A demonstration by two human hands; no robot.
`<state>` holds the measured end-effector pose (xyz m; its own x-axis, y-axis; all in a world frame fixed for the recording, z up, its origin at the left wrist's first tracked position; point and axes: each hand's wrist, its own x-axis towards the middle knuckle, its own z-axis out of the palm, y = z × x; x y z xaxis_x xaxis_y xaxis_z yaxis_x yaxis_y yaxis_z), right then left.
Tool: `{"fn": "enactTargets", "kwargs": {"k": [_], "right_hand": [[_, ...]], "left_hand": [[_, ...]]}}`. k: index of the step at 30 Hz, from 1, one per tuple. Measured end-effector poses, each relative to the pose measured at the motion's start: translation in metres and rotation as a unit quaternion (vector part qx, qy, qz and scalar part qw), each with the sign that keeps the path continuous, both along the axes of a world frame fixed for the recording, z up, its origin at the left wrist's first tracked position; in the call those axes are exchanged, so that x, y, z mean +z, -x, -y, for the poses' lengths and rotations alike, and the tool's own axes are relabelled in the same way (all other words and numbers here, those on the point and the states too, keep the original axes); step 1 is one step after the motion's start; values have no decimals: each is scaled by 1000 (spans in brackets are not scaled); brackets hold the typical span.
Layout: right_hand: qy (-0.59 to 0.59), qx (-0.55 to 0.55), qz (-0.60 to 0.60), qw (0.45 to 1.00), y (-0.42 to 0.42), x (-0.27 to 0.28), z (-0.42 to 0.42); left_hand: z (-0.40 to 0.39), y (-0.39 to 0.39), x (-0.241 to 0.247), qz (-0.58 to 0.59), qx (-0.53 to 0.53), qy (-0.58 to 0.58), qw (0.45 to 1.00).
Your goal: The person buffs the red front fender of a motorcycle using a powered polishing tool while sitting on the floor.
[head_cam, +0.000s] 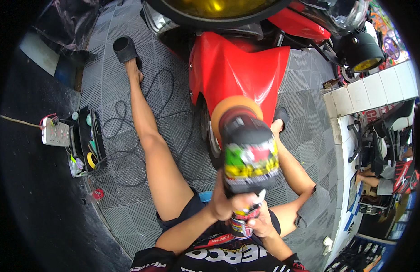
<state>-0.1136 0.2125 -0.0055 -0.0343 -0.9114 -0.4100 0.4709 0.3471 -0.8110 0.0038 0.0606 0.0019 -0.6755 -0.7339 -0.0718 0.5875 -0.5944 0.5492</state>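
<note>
Both my hands hold a sticker-covered rotary polisher [250,159] with an orange foam pad [216,117]. My left hand [220,200] grips it at the left, just below the motor housing. Lower down, my right hand [262,222] wraps the handle [242,227]. Beyond the tool stands the glossy red front fender [230,74] of a motorcycle. The pad overlaps the fender's near end in view; whether they touch is hidden behind the tool. Part of the front wheel [215,153] shows beside the pad. My bare legs are spread to either side of the wheel.
A dark power cable [155,117] loops over the grey grid floor tiles [176,136]. At left are a white power strip [55,132] and an open tool bag [89,136] holding pads. A white-tiled ledge [370,88] and a person [400,176] are at right.
</note>
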Motion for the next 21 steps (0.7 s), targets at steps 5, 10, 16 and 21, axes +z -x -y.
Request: {"fn": "enactTargets", "kwargs": {"k": [5,10,16,21], "right_hand": [[134,6,-152,979,-31,42,94],[134,-12,-130,982,-33,45,103],[161,32,-94,982,-4,16,44],[134,87,-141,977,24,-17,-2]], "left_hand": [[80,-5,21,-123,-34,-30,991],[91,-2,25,-95,-60,17,994],[13,-3,-21,-57,-57,53,995],[-42,6,-57,-50,-74,48,995]]}}
